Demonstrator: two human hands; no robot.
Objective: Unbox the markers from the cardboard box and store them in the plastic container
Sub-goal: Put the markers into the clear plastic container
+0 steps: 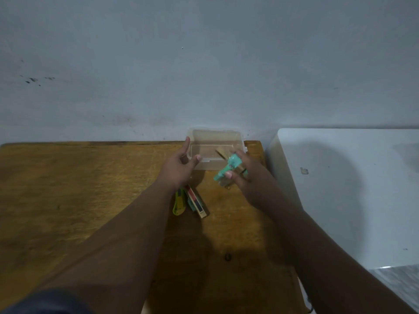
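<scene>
A clear plastic container (216, 138) stands open at the back of the wooden table, against the wall. My right hand (246, 177) is shut on a small cardboard box (230, 169) with teal ends, tilted just in front of the container's right side. An open brown flap sticks up from the box toward the container. My left hand (181, 165) hovers open at the container's left front corner, fingers spread, holding nothing. No markers show clearly; the box is blurred.
A second marker box (196, 201) with red and dark print lies on the wooden table (79, 189) beside a yellow-green utility knife (179, 201), partly under my left wrist. A white appliance (347, 189) stands close to the table's right edge.
</scene>
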